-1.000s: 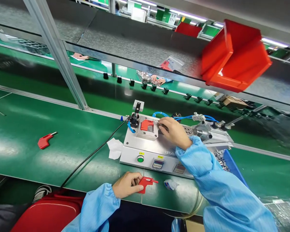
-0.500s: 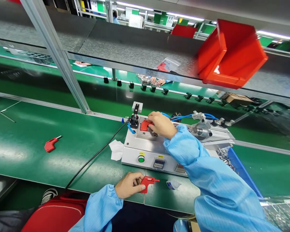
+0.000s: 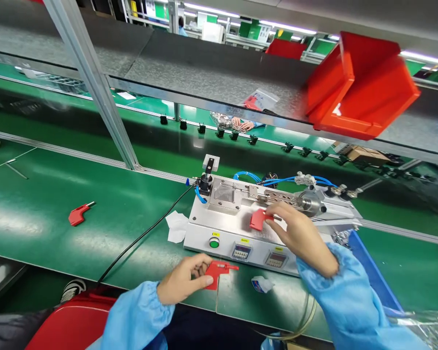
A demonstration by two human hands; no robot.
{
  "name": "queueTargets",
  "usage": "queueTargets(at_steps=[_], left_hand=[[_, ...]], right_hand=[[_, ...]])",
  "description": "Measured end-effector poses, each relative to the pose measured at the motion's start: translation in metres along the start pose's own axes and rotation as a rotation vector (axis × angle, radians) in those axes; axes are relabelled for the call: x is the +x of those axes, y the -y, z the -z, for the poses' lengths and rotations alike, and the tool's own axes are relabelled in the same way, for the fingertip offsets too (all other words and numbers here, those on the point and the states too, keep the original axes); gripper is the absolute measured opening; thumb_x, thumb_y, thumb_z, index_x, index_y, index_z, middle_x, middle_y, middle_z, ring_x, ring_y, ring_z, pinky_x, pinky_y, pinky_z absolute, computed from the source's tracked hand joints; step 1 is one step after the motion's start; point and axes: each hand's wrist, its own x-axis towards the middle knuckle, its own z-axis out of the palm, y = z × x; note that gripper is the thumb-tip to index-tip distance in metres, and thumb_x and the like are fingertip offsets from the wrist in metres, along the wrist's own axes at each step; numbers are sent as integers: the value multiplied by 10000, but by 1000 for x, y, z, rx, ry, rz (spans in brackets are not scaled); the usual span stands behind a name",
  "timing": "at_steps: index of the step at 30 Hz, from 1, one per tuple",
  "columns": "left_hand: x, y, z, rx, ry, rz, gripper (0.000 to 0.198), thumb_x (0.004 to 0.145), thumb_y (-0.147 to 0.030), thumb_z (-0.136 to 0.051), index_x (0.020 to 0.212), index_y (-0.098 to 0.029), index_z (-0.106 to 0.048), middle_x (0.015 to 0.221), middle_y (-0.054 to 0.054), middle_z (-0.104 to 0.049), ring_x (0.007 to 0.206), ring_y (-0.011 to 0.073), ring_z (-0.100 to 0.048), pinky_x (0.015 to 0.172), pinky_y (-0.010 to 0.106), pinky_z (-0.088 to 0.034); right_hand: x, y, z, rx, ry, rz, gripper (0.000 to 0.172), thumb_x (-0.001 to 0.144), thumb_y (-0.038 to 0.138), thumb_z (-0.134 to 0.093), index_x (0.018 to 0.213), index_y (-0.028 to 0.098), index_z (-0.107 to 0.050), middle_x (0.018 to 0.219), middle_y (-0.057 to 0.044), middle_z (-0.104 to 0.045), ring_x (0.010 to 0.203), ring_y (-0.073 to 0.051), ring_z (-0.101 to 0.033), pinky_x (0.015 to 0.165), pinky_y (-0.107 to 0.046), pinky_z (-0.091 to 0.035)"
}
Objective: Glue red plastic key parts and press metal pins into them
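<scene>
Across the green desk (image 3: 47,189) sits the silver machine (image 3: 203,218), by far the biggest thing on it. Above the machine's top, our right hand (image 3: 295,233) pinches a red piece (image 3: 256,220); whether it touches the plate, we cannot tell. Near the desk's front edge, our left hand (image 3: 184,282) grasps a second red piece (image 3: 215,279) between thumb and fingers, narrow tip pointing right. A third red piece (image 3: 77,215) lies on the desk, well to the left. We judge all three light, stiff and smooth, probably plastic: best pinched by the broad body, sparing the slim rod (image 3: 91,204).
</scene>
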Motion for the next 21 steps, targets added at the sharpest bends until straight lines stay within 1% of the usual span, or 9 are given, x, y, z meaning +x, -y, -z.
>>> queueTargets(at_steps=[2, 4, 6, 8, 10, 12, 15, 18, 21], left_hand=[[7, -39, 17, 102, -80, -121, 467, 915, -461, -711, 1292, -187, -676, 815, 14, -661, 720, 161, -596, 687, 263, -494], [27, -79, 34, 271, -208, -242, 481, 950, -394, -664, 1394, -215, -614, 806, -2, -659, 703, 159, -601, 694, 261, -505], [56, -113, 47, 479, -317, -334, 456, 969, -326, -596, 1412, -218, -593, 808, -7, -662, 668, 158, -595, 683, 265, -504], [84, -135, 54, 699, -362, -368, 407, 977, -265, -528, 1371, -210, -616, 844, 5, -693, 684, 172, -624, 713, 280, -515], [106, -146, 58, 883, -353, -347, 368, 996, -234, -474, 1323, -212, -641, 893, 21, -731, 768, 198, -680, 757, 293, -526], [118, -152, 58, 1020, -335, -297, 348, 1018, -226, -454, 1309, -217, -645, 914, 30, -752, 853, 227, -715, 768, 298, -528], [123, -157, 54, 1178, -346, -206, 333, 1026, -214, -481, 1325, -208, -629, 888, 48, -747, 856, 263, -726, 739, 310, -521], [124, -160, 44, 1281, -385, -129, 302, 1043, -212, -481, 1307, -203, -627, 857, 61, -716, 827, 287, -722, 722, 332, -524], [125, -158, 31, 1397, -452, -105, 241, 1057, -244, -495, 1220, -201, -668, 1055, 103, -695, 833, 288, -724, 689, 346, -521]], right_hand=[[-26, -12, -11, -15, -11, -49, 159, 1007, 306, -510, 992, 232, -650, 1015, -99, -719, 922, -288, -702, 792, -412, -576], [-44, -17, -20, -3, -60, -78, 180, 1019, 327, -505, 1053, 229, -652, 1035, -106, -724, 951, -296, -710, 825, -425, -591], [-57, -17, -25, 20, -122, -93, 221, 1036, 362, -511, 1153, 227, -641, 1089, -113, -722, 1002, -300, -712, 866, -431, -601], [-70, -12, -25, 42, -173, -107, 272, 1047, 394, -525, 1242, 230, -621, 1160, -122, -711, 1045, -299, -708, 901, -434, -605], [-85, -5, -23, 51, -227, -128, 289, 1053, 400, -532, 1275, 236, -619, 1204, -128, -699, 1091, -301, -699, 950, -445, -600], [-102, 2, -21, 57, -266, -157, 286, 1055, 390, -538, 1282, 240, -628, 1230, -129, -693, 1137, -304, -688, 999, -460, -587], [-124, 7, -19, 71, -304, -181, 260, 1054, 374, -554, 1254, 239, -648, 1232, -124, -698, 1160, -303, -685, 1029, -466, -576], [-138, 8, -18, 79, -333, -204, 231, 1057, 365, -562, 1225, 243, -664, 1224, -117, -704, 1148, -299, -692, 1015, -460, -580], [-143, 10, -17, 78, -356, -242, 221, 1059, 370, -568, 1211, 249, -674, 1235, -112, -703, 1145, -298, -693, 1005, -462, -578]])
